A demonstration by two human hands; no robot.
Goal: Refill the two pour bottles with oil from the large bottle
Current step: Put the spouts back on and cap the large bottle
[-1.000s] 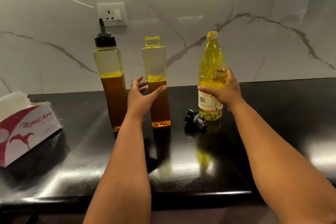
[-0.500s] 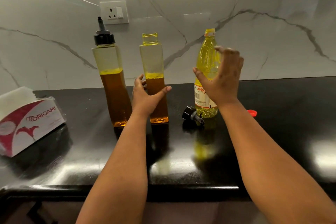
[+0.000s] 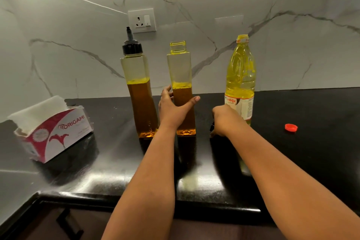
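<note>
Two forearms reach over the near edge of the black counter [image 3: 214,197]. Further in, the left hand [image 3: 173,112] wraps the lower half of the open pour bottle [image 3: 182,91], thumb across its front and fingers behind, gripping it upright. Just to its right, the right hand [image 3: 224,121] is curled low against the counter over a small black thing, probably the spout cap [image 3: 212,127]; whether it has actually gripped it I cannot tell, since the hand hides it. A red cap [image 3: 291,127] lies well apart on the right, and a tissue box [image 3: 52,132] sits far left. Behind the hands, the capped pour bottle [image 3: 139,91] stands just beside the open one, both roughly half full. The large bottle [image 3: 241,78] stands uncapped, close behind the right wrist. That looks like the risk: a careless lift of that arm could knock it over and spill oil across the glossy counter. The open neck could also slop if jolted.
</note>
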